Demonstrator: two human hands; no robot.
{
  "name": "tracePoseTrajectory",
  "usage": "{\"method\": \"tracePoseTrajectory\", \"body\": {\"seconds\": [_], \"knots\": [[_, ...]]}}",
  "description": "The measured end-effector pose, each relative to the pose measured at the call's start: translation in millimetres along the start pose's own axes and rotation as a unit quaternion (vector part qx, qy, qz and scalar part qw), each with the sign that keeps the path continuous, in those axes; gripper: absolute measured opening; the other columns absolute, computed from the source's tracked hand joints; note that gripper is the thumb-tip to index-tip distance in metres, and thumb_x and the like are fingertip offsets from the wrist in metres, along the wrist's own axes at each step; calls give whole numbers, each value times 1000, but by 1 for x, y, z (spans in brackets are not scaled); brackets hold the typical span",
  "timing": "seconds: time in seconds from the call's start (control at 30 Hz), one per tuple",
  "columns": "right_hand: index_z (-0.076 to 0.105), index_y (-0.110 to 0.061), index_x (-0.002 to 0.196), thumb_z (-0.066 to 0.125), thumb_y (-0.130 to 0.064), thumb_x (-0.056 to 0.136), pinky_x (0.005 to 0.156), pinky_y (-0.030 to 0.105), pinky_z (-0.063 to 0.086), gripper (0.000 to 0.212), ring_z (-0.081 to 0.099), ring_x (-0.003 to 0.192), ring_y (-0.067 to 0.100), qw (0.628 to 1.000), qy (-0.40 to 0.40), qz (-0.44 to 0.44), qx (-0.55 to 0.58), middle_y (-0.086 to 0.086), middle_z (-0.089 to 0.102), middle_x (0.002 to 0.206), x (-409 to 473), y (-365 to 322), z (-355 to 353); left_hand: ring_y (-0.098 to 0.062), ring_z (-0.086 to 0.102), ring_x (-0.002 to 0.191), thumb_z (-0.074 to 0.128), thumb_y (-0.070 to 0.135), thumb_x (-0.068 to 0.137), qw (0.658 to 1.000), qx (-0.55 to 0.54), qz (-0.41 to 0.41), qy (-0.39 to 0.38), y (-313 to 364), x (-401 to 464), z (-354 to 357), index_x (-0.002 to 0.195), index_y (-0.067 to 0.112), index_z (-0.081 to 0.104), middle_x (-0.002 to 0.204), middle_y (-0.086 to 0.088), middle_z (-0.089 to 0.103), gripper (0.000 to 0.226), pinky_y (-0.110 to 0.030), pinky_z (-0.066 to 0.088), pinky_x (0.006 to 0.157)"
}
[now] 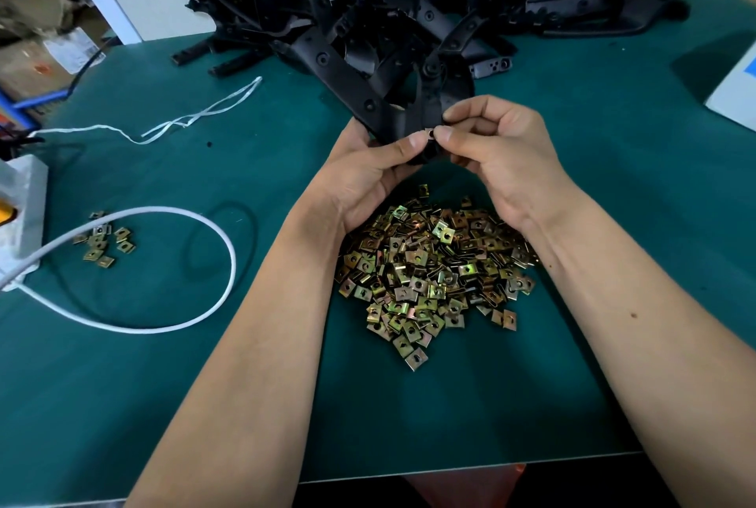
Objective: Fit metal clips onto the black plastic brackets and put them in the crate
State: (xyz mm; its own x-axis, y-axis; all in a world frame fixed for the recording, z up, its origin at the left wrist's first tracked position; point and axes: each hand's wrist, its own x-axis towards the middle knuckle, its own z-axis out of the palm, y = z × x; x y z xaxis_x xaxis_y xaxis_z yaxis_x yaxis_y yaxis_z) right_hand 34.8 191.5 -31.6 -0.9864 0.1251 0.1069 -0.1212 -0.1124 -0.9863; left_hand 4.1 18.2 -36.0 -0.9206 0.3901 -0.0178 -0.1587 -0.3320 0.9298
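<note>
One bracket (413,106) is gripped by the left hand (368,176), fingers curled around its lower end; one clip (429,134) is pinched against it by the right hand (503,155). Below both hands, clips too many to count are heaped (433,266).

Dark teal worktop (613,221), black and brass-gold parts.
Black brackets (409,4); iridescent yellow-gold clips (433,266); white cable (163,270) at left edge.

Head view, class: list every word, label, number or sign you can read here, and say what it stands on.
No text here can be read.
White label on the cardboard box at far left: print too blurred to read.
Black brackets, metal clips and white device at right: no lettering visible.
</note>
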Motion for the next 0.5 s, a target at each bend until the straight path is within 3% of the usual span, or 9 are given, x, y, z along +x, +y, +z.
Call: {"method": "tracePoseTrajectory", "body": {"seconds": [0.1, 0.2, 0.3, 0.4, 0.5], "knots": [[71, -12, 98, 81, -4, 85, 70, 22, 55, 18, 70, 75, 13, 996, 4, -11, -91, 2, 76, 80, 2, 5, -2, -38, 65, 120, 67, -16, 86, 996, 78, 37, 31, -3, 1, 0, 134, -3, 46, 126, -24, 66, 54, -52, 55, 102], [74, -19, 100, 80, -17, 89, 73, 23, 56, 12, 73, 84, 9, 981, -1, -51, -189, -3, 78, 87, 3, 7, -5, -41, 63, 115, 68, -23, 80, 992, 86, 72, 62, -4, 2, -3, 128, -7, 47, 117, -26, 63, 54, -58, 49, 106], [77, -29, 92, 82, -32, 86, 78, 20, 50, 9, 66, 88, 2, 920, -67, -104, -371, -16, 72, 88, 4, 4, -10, -35, 66, 106, 63, -23, 83, 992, 29, 89, 79, -1, 2, -7, 119, 1, 49, 107, -20, 66, 45, -50, 55, 100], [78, -31, 94, 85, -38, 82, 91, 36, 46, 16, 58, 101, 16, 854, -138, -103, -490, -7, 66, 100, 3, 3, -8, -32, 65, 103, 57, -22, 88, 992, -41, 72, 97, 2, 4, -10, 113, 5, 51, 103, -18, 65, 38, -45, 56, 95], [77, -29, 88, 86, -30, 81, 91, 37, 48, 11, 60, 97, 15, 856, -156, -101, -482, -6, 67, 97, 1, 2, -5, -28, 68, 97, 53, -21, 90, 985, -111, 53, 123, 4, 5, -9, 108, 8, 53, 100, -16, 67, 35, -37, 60, 85]]}}
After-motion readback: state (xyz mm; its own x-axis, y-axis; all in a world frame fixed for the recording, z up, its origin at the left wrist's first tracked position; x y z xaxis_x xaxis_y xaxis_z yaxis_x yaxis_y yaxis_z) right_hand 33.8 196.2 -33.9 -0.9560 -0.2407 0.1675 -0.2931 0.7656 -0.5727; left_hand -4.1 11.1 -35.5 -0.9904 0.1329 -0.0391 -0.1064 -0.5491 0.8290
